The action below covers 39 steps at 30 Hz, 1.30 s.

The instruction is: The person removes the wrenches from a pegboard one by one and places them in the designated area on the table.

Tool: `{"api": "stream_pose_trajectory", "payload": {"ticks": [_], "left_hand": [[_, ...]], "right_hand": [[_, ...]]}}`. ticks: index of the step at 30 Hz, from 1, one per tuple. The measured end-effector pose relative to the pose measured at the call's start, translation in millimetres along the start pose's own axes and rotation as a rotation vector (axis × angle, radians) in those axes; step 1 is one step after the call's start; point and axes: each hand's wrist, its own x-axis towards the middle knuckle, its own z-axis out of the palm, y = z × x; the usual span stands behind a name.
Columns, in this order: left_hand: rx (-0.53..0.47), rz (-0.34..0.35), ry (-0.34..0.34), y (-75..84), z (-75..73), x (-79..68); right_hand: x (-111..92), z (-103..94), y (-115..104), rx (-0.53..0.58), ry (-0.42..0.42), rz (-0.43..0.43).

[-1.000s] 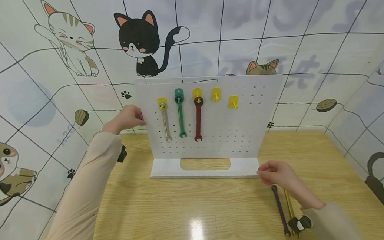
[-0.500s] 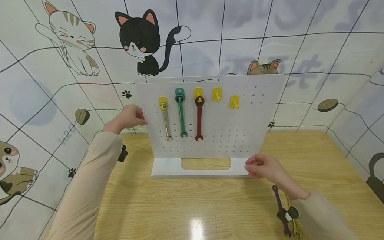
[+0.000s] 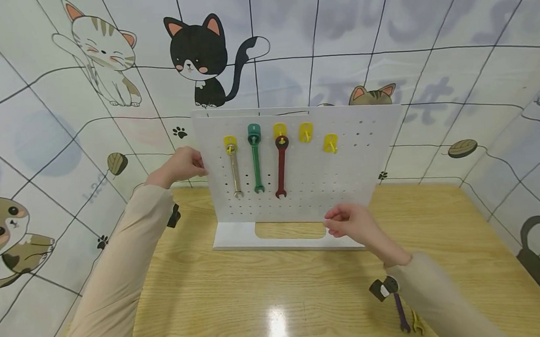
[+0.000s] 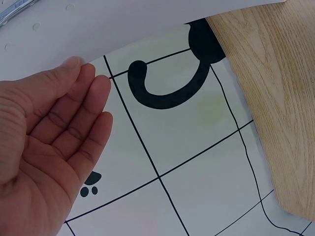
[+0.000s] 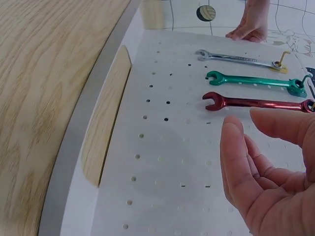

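Note:
A white pegboard [image 3: 327,175] stands upright on its base. Three wrenches hang from its hooks: a silver wrench [image 3: 235,173], a green wrench [image 3: 257,164] and a red wrench [image 3: 281,167]. At the board's left edge, my left hand [image 3: 180,164] pinches the edge between thumb and fingers; the left wrist view shows the fingertips [image 4: 87,70] right there. My right hand [image 3: 349,224] hovers before the board's lower right part. Its fingers [image 5: 234,157] are loosely bent, with a gap to the thumb and nothing held, below the red wrench's jaw end.
Two yellow hooks [image 3: 305,132] on the board's right carry nothing. A purple wrench [image 3: 401,313] and a yellow wrench [image 3: 418,323] lie on the wooden table [image 3: 241,301], partly hidden by the right sleeve. A cat-patterned wall covering [image 3: 284,32] rises behind.
My right hand has moved left and slightly up, from the base's right corner to in front of the board's lower right. The left hand keeps its hold on the edge.

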Motion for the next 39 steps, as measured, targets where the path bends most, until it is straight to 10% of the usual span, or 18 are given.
{"api": "stream_pose_trajectory", "payload": {"ticks": [39], "left_hand": [[-0.013,-0.015,0.0,-0.8,0.1,0.9]], "right_hand": [[72,46.6,-50,0.191,0.14,-0.116]]}}
